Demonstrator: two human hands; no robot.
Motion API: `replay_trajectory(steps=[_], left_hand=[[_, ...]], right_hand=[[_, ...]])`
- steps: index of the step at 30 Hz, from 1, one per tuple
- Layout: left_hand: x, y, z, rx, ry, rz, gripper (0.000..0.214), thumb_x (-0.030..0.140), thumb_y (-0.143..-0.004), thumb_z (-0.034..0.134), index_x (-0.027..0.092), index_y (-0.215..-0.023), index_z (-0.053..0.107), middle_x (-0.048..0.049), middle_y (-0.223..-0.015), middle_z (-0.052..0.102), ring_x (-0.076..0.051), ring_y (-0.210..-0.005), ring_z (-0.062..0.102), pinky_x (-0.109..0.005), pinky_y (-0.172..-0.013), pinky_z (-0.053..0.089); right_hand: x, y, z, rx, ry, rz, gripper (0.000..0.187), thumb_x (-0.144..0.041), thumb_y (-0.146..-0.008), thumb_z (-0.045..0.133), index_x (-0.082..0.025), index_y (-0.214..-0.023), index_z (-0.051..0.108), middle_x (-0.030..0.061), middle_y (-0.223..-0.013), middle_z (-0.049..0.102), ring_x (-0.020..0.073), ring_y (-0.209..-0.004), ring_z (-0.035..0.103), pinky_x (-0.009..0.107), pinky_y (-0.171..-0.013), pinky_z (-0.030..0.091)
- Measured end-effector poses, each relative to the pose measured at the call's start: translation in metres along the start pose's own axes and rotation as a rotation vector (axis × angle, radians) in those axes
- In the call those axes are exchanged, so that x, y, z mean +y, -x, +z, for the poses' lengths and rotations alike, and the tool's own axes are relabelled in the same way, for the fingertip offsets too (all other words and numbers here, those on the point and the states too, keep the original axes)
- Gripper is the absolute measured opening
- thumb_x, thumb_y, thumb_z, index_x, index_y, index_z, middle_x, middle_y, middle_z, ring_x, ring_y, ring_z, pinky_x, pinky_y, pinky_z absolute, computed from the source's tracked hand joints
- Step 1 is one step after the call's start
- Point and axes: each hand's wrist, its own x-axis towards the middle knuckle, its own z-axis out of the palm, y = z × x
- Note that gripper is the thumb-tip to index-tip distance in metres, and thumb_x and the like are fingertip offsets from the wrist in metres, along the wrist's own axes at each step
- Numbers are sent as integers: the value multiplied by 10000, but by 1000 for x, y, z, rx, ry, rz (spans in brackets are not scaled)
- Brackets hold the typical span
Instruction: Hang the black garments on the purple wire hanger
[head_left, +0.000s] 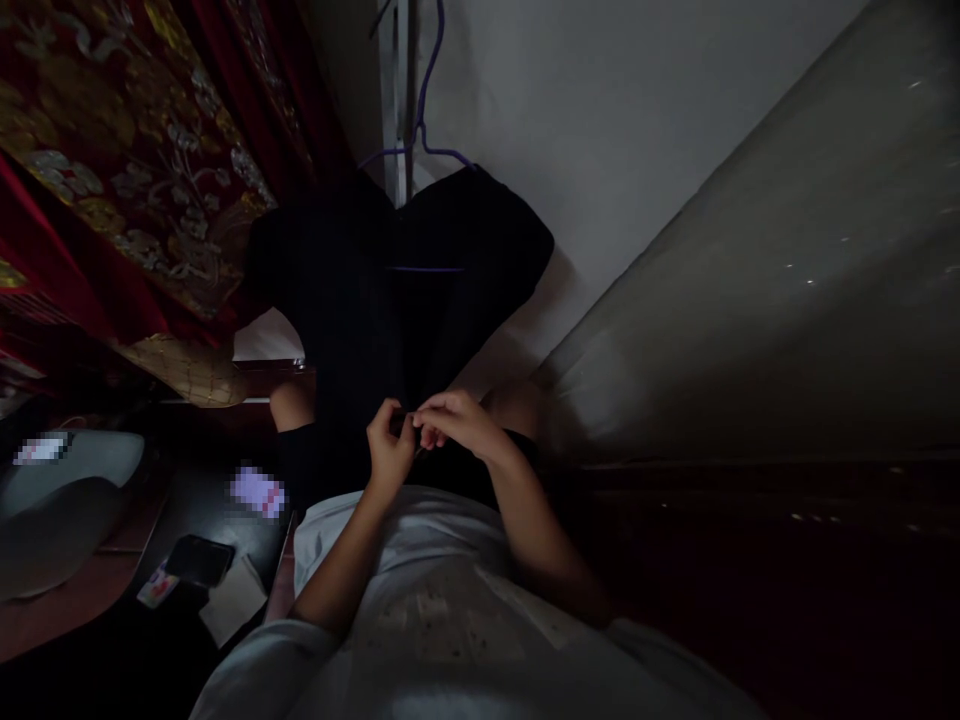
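Observation:
A black garment (337,270), seemingly a shirt, hangs in front of me on a thin purple wire hanger (421,130). Its lower front reaches down to my lap. At its front edge my left hand (390,450) is closed, thumb and forefinger pinching the dark cloth. My right hand (461,425) is closed in a pinch right beside it, with the fingertips of both hands almost touching. Whatever small thing sits between the right fingertips is too dark to make out.
Behind the garment stands a metal pole (403,60) against a white wall (570,80). Red embroidered cloth (127,130) hangs at the left. A dark phone (199,560) and a pale paper (234,600) lie at lower left, near a grey seat (67,520). A glossy grey sheet (787,300) slopes at right.

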Motion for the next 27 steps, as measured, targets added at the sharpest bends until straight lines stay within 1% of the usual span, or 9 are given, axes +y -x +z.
replay_trajectory(steps=[3, 5, 9, 13, 15, 18, 22, 24, 27], left_hand=[[-4, -5, 0, 1, -63, 16, 59, 219, -897, 581, 177, -883, 542, 17, -753, 559, -126, -700, 550, -193, -660, 412], [-9, -11, -1, -28, -119, 6, 32, 189, -892, 563, 176, -905, 537, 6, -795, 570, -130, -726, 556, -197, -682, 411], [-23, -23, -1, -67, -182, -50, 107, 108, -841, 565, 179, -860, 488, 36, -712, 507, -114, -637, 494, -188, -624, 348], [-25, -27, 11, -141, -187, -56, 159, 47, -820, 558, 180, -856, 479, 50, -688, 483, -106, -624, 468, -187, -614, 328], [-16, -28, 26, -197, -187, -43, 168, 37, -830, 558, 182, -873, 484, 54, -685, 470, -104, -619, 452, -189, -607, 323], [6, -32, 59, -317, -176, -28, 170, 27, -833, 570, 178, -883, 509, 55, -662, 470, -108, -604, 444, -197, -592, 334], [37, -40, 107, -508, -33, 53, 134, 67, -837, 643, 145, -942, 616, -36, -889, 681, -175, -809, 623, -253, -744, 487], [49, -44, 129, -571, 49, 17, 71, 106, -856, 664, 129, -922, 653, -71, -971, 717, -223, -912, 655, -302, -821, 524], [61, -51, 160, -628, 258, -129, 56, 135, -852, 711, 113, -893, 681, -85, -998, 721, -238, -972, 651, -334, -883, 537]], right_hand=[[-12, -7, 1, 59, -84, -42, 252, -382, -621, 668, -137, -681, 685, 39, -526, 654, 118, -471, 599, 193, -458, 427], [-30, -16, -3, 113, -138, -116, 240, -378, -610, 674, -146, -668, 681, 19, -493, 619, 103, -446, 559, 189, -439, 395], [-94, -42, -16, 270, -213, -406, 173, -328, -678, 665, -157, -695, 665, -19, -488, 551, 72, -412, 476, 188, -414, 331], [-159, -69, -27, 391, -250, -595, 181, -325, -836, 644, -166, -754, 617, -16, -580, 540, 80, -476, 513, 199, -449, 343], [-181, -76, -31, 433, -268, -632, 186, -316, -883, 631, -166, -777, 603, -10, -616, 537, 88, -502, 523, 214, -469, 356], [-198, -77, -37, 529, -327, -638, 191, -264, -922, 579, -170, -756, 591, -6, -616, 538, 90, -501, 498, 230, -478, 352], [-208, -67, -45, 673, -327, -663, 235, -222, -941, 507, -194, -719, 576, -9, -590, 541, 90, -511, 479, 238, -492, 357], [-212, -61, -51, 678, -267, -705, 238, -235, -942, 505, -203, -716, 574, -11, -584, 544, 94, -523, 479, 241, -501, 371], [-220, -52, -63, 661, -159, -733, 235, -227, -917, 516, -207, -692, 579, -2, -576, 549, 106, -526, 480, 253, -501, 381]])
